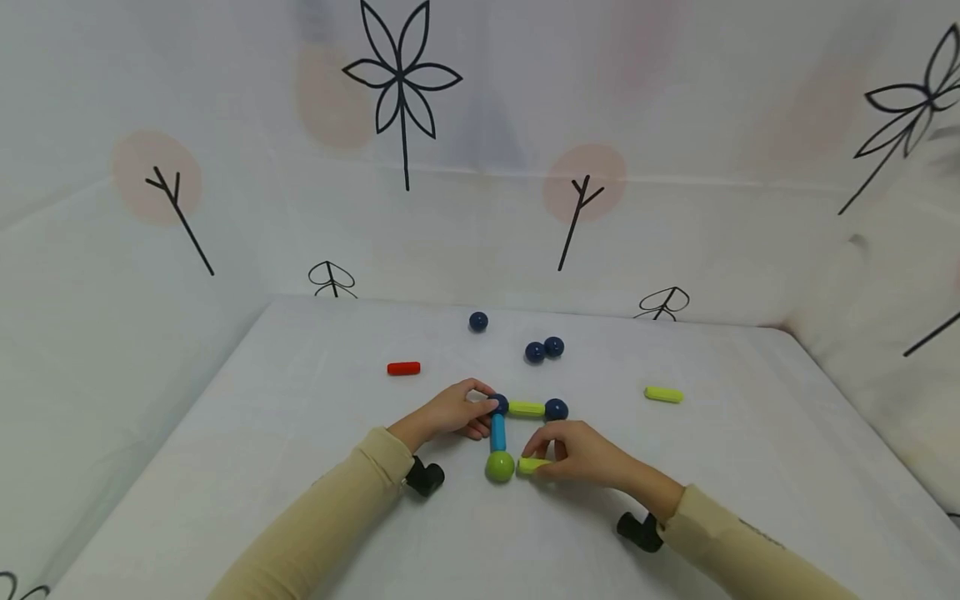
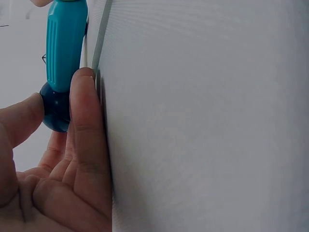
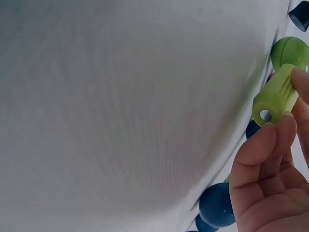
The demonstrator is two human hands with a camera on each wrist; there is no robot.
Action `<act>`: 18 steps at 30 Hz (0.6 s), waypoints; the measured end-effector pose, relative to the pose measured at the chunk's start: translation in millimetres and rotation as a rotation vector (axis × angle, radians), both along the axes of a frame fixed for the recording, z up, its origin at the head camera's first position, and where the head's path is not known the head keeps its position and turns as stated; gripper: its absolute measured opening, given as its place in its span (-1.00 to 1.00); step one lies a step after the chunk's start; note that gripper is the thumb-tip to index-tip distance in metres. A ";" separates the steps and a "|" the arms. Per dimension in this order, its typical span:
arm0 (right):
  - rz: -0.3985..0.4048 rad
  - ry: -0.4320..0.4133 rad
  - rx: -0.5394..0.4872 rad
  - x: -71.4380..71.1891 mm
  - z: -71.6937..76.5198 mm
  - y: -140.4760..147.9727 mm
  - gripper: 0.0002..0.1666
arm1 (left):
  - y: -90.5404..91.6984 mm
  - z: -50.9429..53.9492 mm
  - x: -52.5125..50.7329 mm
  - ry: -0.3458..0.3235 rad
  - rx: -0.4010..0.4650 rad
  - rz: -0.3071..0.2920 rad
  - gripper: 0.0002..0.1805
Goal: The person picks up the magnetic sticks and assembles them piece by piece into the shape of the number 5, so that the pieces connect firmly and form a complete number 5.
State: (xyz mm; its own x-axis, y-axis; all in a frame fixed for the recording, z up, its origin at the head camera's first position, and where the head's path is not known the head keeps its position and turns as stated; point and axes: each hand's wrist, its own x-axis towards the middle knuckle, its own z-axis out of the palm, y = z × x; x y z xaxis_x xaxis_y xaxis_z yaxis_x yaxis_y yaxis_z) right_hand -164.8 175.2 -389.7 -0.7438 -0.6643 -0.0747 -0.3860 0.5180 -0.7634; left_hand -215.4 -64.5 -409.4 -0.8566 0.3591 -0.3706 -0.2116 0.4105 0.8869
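Observation:
My left hand point(image 1: 453, 410) pinches a dark blue ball point(image 1: 499, 404) at the corner of a small assembly lying on the white cloth. From that ball a light blue rod point(image 1: 498, 433) runs toward me to a green ball point(image 1: 500, 467). A yellow-green rod point(image 1: 527, 409) goes right from the same corner to another dark blue ball point(image 1: 556, 409). Just right of the green ball, my right hand point(image 1: 587, 454) holds a second yellow-green rod point(image 1: 531, 466) between thumb and fingers. The right wrist view shows a silvery round spot on that rod's end point(image 3: 265, 115).
Farther back lie a single dark blue ball point(image 1: 478, 322) and a touching pair of dark blue balls point(image 1: 535, 352). A red rod point(image 1: 403, 368) is at the left, and a loose yellow-green rod point(image 1: 663, 395) at the right. Patterned white cloth point(image 1: 480, 233) rises behind.

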 end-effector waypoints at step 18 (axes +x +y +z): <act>0.007 0.012 0.005 -1.4 5.8 4.8 -0.77 | 3.0 4.4 2.3 -0.001 -0.017 -0.001 -0.59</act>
State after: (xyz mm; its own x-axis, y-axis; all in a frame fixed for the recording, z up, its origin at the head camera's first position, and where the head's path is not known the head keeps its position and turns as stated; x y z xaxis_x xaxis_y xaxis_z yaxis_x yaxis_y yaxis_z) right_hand -166.2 180.0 -383.9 -0.7399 -0.6691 -0.0693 -0.3986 0.5191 -0.7561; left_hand -213.1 -61.5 -405.0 -0.8560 0.3535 -0.3771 -0.2118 0.4257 0.8797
